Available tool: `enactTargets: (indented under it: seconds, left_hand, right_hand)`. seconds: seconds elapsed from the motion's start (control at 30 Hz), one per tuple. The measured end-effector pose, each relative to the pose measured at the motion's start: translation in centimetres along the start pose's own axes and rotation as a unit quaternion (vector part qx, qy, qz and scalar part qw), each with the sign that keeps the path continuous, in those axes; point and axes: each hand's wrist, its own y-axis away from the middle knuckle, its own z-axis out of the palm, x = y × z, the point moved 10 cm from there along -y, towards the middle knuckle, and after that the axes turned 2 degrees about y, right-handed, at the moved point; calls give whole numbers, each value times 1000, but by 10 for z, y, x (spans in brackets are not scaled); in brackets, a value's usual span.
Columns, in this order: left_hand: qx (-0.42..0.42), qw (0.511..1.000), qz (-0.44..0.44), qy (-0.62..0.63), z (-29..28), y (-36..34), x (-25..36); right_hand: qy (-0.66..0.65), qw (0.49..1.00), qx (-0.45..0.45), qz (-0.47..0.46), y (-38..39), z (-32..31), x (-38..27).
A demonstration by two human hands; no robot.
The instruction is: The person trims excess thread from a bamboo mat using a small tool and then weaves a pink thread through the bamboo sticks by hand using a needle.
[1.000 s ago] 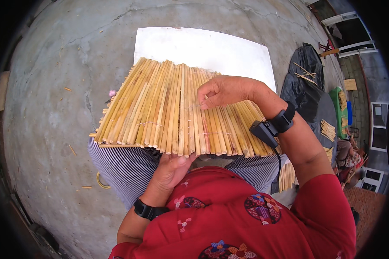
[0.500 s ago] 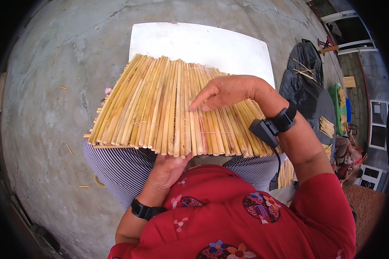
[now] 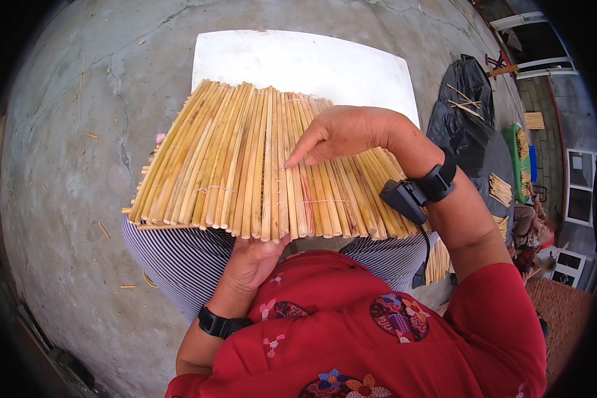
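A mat of yellow-brown reed sticks [image 3: 225, 159], laid side by side and tied with thin pale thread [image 3: 213, 189], rests over my lap. My left hand [image 3: 255, 259] grips its near edge from below, the thumb at the stick ends and the fingers hidden underneath. Over the middle of the mat, my right hand [image 3: 341, 136] is closed, thumb and forefinger pinched close to the sticks. Whatever lies between these fingertips is too small to make out. Loose thread stitches show on the sticks just below them.
A white board [image 3: 298, 63] lies under the mat's far side. Black plastic sheeting [image 3: 464, 99] with loose sticks lies to the right, near a green crate [image 3: 514, 152]. Another person [image 3: 530, 232] sits at the far right. Scattered stick pieces [image 3: 105, 230] lie on the concrete floor.
The mat and both hands appear shifted slightly left and up in view. My right fingertips stay pinched at about the same place on the sticks; my left grip is unchanged.
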Motion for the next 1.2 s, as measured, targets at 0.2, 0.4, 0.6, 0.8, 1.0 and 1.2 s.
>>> enactTargets:
  seconds: [0.2,0.4,0.6,0.8,1.0,1.2]
  left_hand:
    - [5,1000,-2,7,-2,1,-1]
    - [29,999,-16,27,-4,3,-3]
    - [26,999,-19,35,-1,3,-3]
    - [-28,999,1,27,29,-3,3]
    - [42,998,50,-6,49,-8,11]
    - [83,988,114,-69,55,-12,16]
  right_hand:
    - [185,980,70,17,6,-27,-40]
    - [357,931,71,39,-11,-33,-74]
    - [416,906,53,62,-22,-25,-87]
    - [405,908,33,106,-25,-23,-78]
    - [401,910,5,100,-20,-23,-75]
    - [361,928,24,93,-20,-24,-71]
